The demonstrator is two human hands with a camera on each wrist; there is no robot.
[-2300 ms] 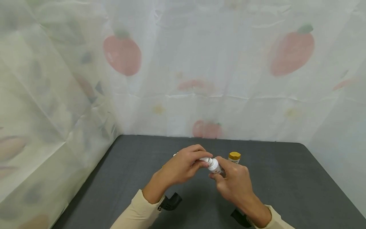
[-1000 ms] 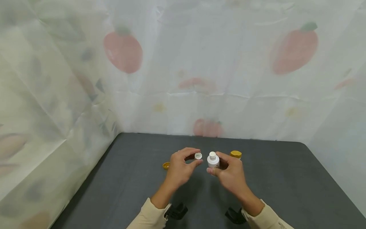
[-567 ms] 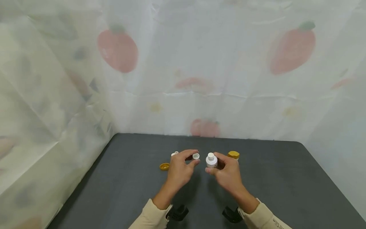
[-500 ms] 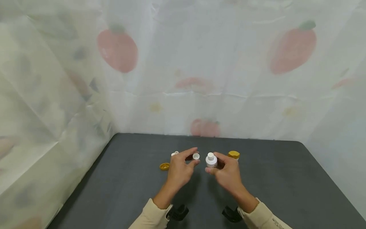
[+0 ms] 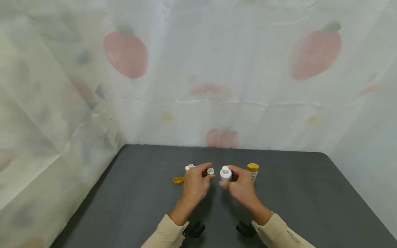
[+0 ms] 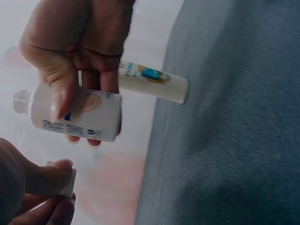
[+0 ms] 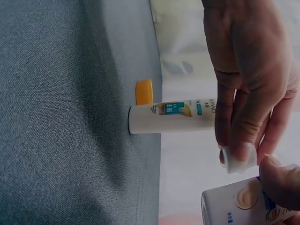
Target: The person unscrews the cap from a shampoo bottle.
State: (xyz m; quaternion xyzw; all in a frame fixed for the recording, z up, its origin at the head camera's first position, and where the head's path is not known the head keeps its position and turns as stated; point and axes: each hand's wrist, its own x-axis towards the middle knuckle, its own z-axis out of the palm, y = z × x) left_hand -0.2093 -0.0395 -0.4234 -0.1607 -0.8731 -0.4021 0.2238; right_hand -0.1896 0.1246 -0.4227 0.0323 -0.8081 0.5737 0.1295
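Note:
My right hand (image 5: pixel 231 179) grips a small white bottle (image 5: pixel 225 173) upright just above the dark table (image 5: pixel 310 199), its neck uncapped. The same bottle (image 6: pixel 75 112) fills the left wrist view, and its lower part (image 7: pixel 239 201) shows in the right wrist view. My left hand (image 5: pixel 209 174) pinches the bottle's white cap (image 5: pixel 211 171) between thumb and forefinger, a short gap to the left of the neck. That cap (image 7: pixel 239 159) faces the right wrist camera and shows again (image 6: pixel 65 183) in the left wrist view.
A yellow-capped white bottle (image 5: pixel 253 170) stands just right of my right hand. Left of my left hand stands an uncapped white bottle (image 5: pixel 189 167) with a teal label (image 7: pixel 171 116), and a loose yellow cap (image 5: pixel 178 180) lies near it. A fruit-print curtain (image 5: pixel 217 86) encloses the table.
The left hand took the white cap off the bottle and drew it away to the left. Both hands have since sunk a little and drifted left.

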